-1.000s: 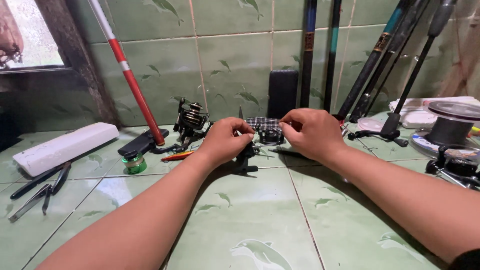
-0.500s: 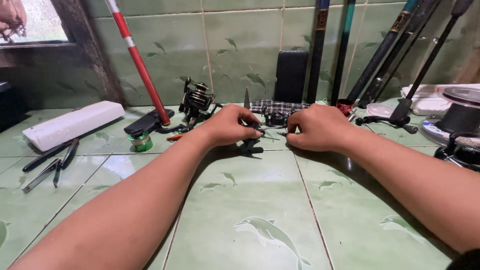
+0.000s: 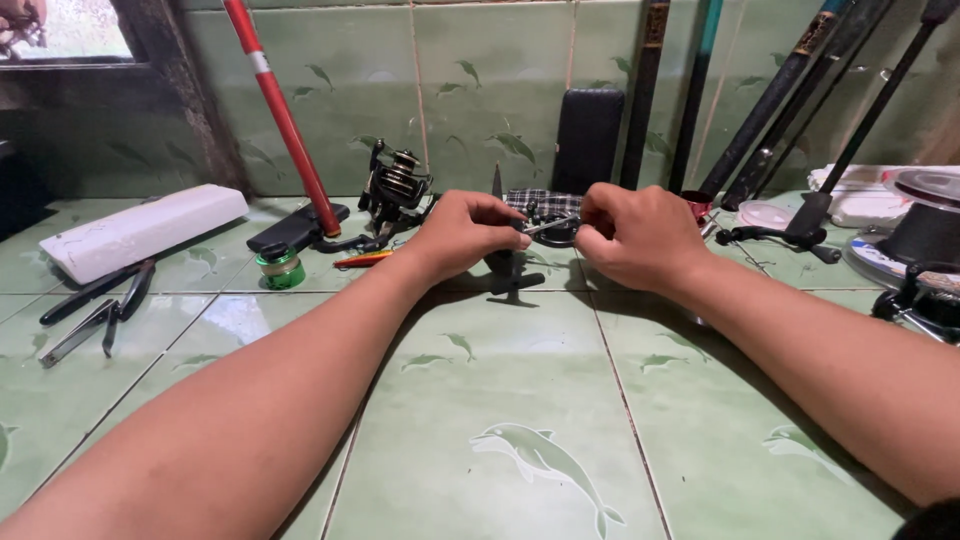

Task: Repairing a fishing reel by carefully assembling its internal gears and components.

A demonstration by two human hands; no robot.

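Green glazed tiles with dolphin prints run across the floor and up the wall before me, seen from my head camera. My left hand is clenched around a small dark reel part whose flat foot touches the tile just below my knuckles. My right hand pinches a thin silvery metal pin that bridges the gap between both hands; what its tip meets is hidden by my fingers. To do this well, I judge I should keep the left hand braced on the tile and guide the pin with fingertips only, not the wrist.

Close behind my hands lies a checked cloth. Left of it sit a black spinning reel, a red rod, a small green-capped bottle, grey pliers and a white rectangular box. Dark rods lean on the wall at right, crowding that side.
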